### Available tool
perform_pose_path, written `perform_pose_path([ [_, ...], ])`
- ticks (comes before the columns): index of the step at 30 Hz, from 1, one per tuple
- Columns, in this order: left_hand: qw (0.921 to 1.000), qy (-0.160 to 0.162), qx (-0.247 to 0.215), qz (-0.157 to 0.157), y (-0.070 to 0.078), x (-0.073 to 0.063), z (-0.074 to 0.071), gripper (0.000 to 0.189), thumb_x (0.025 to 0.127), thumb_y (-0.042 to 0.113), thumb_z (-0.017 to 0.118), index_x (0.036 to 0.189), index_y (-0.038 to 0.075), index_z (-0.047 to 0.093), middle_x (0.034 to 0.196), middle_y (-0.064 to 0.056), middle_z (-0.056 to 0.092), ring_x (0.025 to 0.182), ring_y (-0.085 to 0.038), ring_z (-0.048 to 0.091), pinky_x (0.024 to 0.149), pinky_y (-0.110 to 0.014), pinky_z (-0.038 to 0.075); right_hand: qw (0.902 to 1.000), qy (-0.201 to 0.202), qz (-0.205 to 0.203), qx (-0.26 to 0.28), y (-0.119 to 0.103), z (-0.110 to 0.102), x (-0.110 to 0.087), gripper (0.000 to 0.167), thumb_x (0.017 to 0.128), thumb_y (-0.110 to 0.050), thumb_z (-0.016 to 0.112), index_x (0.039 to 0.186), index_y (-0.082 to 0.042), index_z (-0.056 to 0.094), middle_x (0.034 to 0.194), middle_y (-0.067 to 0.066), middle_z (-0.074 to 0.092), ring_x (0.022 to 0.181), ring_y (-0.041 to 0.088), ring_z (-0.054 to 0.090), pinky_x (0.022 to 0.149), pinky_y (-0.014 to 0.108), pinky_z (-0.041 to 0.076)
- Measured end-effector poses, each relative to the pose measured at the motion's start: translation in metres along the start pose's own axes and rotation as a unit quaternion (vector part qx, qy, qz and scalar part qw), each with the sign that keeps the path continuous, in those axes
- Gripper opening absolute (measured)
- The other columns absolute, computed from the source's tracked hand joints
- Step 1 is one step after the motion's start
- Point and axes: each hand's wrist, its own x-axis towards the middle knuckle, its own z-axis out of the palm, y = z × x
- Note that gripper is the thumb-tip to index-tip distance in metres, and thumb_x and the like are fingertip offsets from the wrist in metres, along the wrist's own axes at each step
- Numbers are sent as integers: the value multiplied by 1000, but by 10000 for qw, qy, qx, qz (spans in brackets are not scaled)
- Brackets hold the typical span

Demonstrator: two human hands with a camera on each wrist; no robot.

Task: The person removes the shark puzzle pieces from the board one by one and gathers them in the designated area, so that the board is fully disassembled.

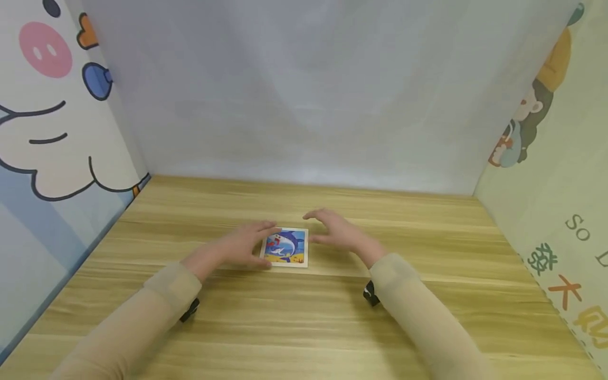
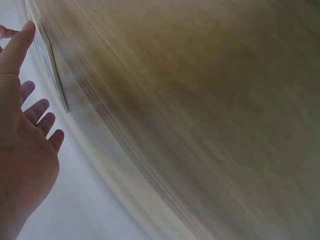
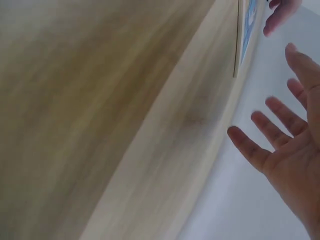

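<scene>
A small square picture board (image 1: 291, 248) with a white border and a blue sea animal lies flat on the wooden table. My left hand (image 1: 244, 244) is at its left side, fingers spread, with the fingertips overlapping the upper left corner and the thumb near the lower left one. To the right of the board, my right hand (image 1: 338, 232) has its fingers apart and holds nothing. The left wrist view shows the board's edge (image 2: 56, 75) beyond the thumb. In the right wrist view, relaxed fingers (image 3: 247, 146) stand apart from the board (image 3: 244, 42).
Wood-grain tabletop (image 1: 285, 322) surrounds the board. A pale grey curtain (image 1: 304, 105) rises behind the table. Printed cartoon panels stand at the left (image 1: 62, 158) and the right (image 1: 541, 211). Dark wrist devices show under both sleeves.
</scene>
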Motion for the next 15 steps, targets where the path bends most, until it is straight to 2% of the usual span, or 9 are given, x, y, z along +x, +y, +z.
perform_pose_path([
  [4, 9995, -166, -206, 170, -3, 3, 3, 82, 80, 51, 68, 146, 15, 36, 155, -10, 25, 140, -36, 25, 111, -55, 21, 9996, -273, 35, 116, 2, 4, 7, 49, 87, -24, 68, 131, -8, 52, 136, 9, 51, 123, 30, 48, 105, 45, 37],
  [7, 9992, -262, -195, 241, -4, 5, 5, 76, 83, 51, 66, 145, 17, 39, 154, -10, 27, 139, -35, 27, 111, -54, 24, 9990, -427, 90, 125, 2, 7, 13, 47, 86, -23, 69, 128, -8, 54, 132, 8, 54, 121, 29, 51, 104, 43, 39],
  [15, 9985, -317, -300, 321, -6, 8, 5, 72, 83, 50, 66, 143, 18, 43, 152, -11, 29, 138, -36, 28, 110, -54, 27, 9982, -499, 133, -312, 9, 13, 26, 32, 85, -25, 71, 113, -9, 65, 118, 6, 62, 114, 22, 54, 103, 38, 40],
])
